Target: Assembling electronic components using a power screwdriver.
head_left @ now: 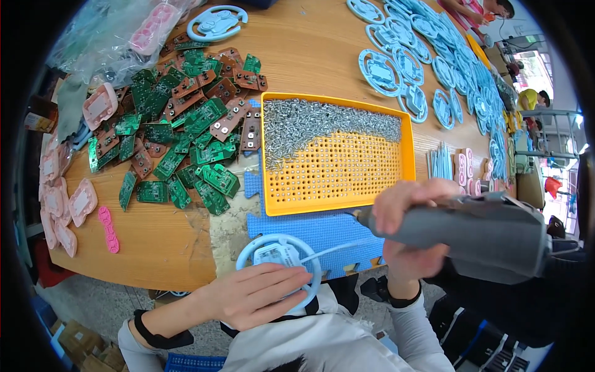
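My left hand (263,294) lies across the lower part of a light blue toy steering wheel (245,253) at the table's front edge and holds it, thumb hidden. A blue stick-like piece (338,249) reaches from the wheel to the right. My right hand (406,229) is closed around a grey electric screwdriver (462,239), slightly blurred, its tip pointing left just below the screw tray. That yellow perforated tray (338,208) holds a heap of small silver screws (328,121) along its far and left sides. A blue foam mat (291,224) lies under the tray.
Green and brown circuit boards (204,118) are piled left of the tray. Pink plastic parts (80,201) and a clear bag (93,43) lie farther left. Many blue wheel parts (381,71) cover the far right, near blue sticks (440,162). Another person (471,12) is at the far right.
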`<state>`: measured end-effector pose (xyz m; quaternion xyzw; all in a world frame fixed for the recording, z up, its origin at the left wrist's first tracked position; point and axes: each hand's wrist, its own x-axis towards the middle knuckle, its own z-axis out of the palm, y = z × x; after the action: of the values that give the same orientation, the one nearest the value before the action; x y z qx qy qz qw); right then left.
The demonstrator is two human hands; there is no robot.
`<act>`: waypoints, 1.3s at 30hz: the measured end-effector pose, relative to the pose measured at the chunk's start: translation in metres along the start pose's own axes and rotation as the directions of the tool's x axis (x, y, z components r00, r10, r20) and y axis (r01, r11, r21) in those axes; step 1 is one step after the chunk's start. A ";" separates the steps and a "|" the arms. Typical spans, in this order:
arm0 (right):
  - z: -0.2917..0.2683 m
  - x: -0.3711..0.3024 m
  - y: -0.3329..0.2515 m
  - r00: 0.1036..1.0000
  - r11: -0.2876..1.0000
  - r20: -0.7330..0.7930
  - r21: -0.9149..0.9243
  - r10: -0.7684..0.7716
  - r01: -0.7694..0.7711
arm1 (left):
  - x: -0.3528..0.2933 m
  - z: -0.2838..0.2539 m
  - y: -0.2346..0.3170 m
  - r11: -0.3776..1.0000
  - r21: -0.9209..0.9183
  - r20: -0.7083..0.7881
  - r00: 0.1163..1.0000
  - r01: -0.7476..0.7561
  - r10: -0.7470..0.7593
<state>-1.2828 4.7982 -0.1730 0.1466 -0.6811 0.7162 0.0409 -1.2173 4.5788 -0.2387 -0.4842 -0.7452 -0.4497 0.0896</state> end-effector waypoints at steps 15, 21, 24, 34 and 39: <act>-0.011 0.030 0.006 0.932 0.928 0.003 0.100 -0.361 0.359 | 0.053 0.051 0.001 0.915 0.402 0.313 0.946 -0.048 -0.088; -0.020 0.029 0.026 0.942 0.940 0.054 0.101 -0.332 0.326 | 0.054 0.055 -0.008 0.936 0.349 0.377 0.920 -0.036 -0.105; -0.022 0.031 0.030 0.941 0.942 0.092 0.123 -0.325 0.313 | 0.056 0.052 -0.008 0.921 0.386 0.389 0.913 -0.043 -0.121; -0.027 0.032 0.036 0.942 0.948 0.131 0.127 -0.309 0.293 | 0.060 0.053 -0.006 0.923 0.383 0.407 0.902 -0.023 -0.147; -0.021 0.031 0.035 0.946 0.954 0.143 0.111 -0.291 0.277 | 0.061 0.055 0.002 0.919 0.393 0.416 0.886 0.029 -0.206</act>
<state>-1.3245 4.8117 -0.1992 0.3012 -0.6210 0.7188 0.0832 -1.2300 4.6599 -0.2350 -0.5016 -0.8461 -0.1790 -0.0219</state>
